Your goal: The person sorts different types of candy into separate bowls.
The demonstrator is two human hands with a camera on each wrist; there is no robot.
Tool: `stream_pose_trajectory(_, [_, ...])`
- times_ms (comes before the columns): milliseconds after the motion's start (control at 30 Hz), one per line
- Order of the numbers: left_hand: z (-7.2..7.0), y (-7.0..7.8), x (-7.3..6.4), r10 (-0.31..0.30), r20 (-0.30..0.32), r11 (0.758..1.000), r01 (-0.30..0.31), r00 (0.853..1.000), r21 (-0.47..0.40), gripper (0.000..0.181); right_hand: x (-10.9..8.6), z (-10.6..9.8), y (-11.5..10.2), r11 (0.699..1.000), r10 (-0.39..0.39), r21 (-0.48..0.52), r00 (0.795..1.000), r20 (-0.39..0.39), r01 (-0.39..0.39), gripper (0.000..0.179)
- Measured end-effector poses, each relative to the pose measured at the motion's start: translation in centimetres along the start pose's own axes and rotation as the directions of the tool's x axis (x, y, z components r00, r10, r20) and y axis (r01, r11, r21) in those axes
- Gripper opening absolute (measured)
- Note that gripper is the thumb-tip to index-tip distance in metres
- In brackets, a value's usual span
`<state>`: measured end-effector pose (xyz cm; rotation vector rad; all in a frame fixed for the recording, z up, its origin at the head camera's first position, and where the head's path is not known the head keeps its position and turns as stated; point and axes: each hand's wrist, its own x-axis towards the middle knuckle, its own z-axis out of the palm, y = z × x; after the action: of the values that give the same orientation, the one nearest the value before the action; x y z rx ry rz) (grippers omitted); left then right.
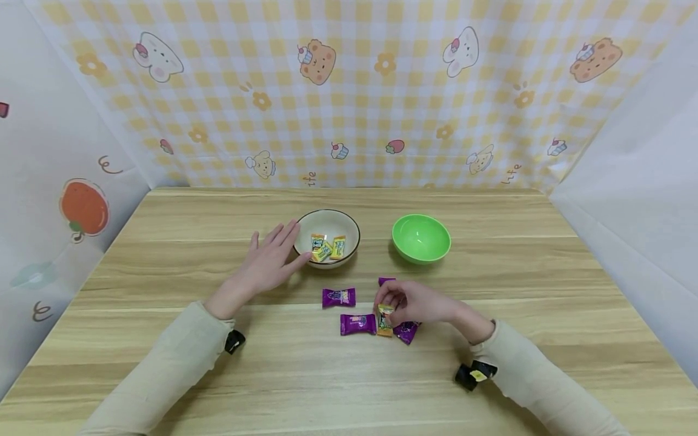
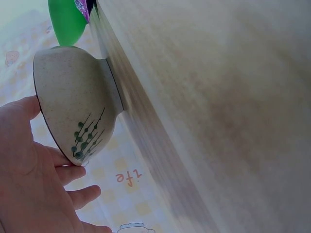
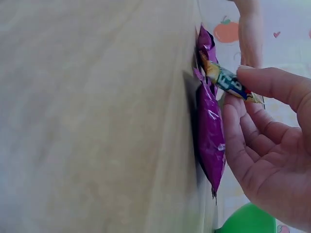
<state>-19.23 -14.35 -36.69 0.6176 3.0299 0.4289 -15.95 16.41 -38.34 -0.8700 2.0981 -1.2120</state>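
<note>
My left hand (image 1: 267,260) rests against the left side of a cream bowl (image 1: 353,242), fingers spread and thumb at its dark rim. Green dotted sprigs decorate that bowl's outside (image 2: 73,82) in the left wrist view. Inside lie three yellow-wrapped candies (image 1: 339,247). Over the front of the table, my right hand (image 1: 420,303) pinches another yellow-wrapped candy (image 3: 226,82) between thumb and fingers. Purple-wrapped candies lie around it: one to the left (image 1: 357,324), one farther back (image 1: 339,297), one partly under the hand (image 1: 406,331), and one mostly hidden behind the fingers (image 1: 386,280).
A green bowl (image 1: 421,239) stands to the right of the cream bowl, with no candy visible inside. Both sit on a wood-grain table (image 1: 305,387). A yellow checked cloth (image 1: 349,109) hangs along the back edge, and pale cloths hang at both sides.
</note>
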Motion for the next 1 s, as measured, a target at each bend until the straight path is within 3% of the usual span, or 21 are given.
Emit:
stream_pose_trajectory(400, [0.1,-0.1,0.0,0.005,-0.006,1.0,-0.005,1.0,0.0,0.074,0.5,-2.2,-0.8,0.991,0.078,0.119,0.978,-0.195,-0.055,0.031])
stream_pose_trajectory(733, [0.0,0.0,-0.1,0.007,-0.012,1.0,-0.006,1.0,0.024,0.075,2.4,-3.6,-2.7,0.945,0.177,0.321,0.92,-0.35,-0.06,0.037])
stream_pose_trajectory(1000, [0.0,0.1,-0.1,0.005,-0.007,1.0,-0.005,1.0,0.009,0.074,5.3,-3.9,-3.9,0.934,0.2,0.354,0.891,-0.408,-0.047,0.037])
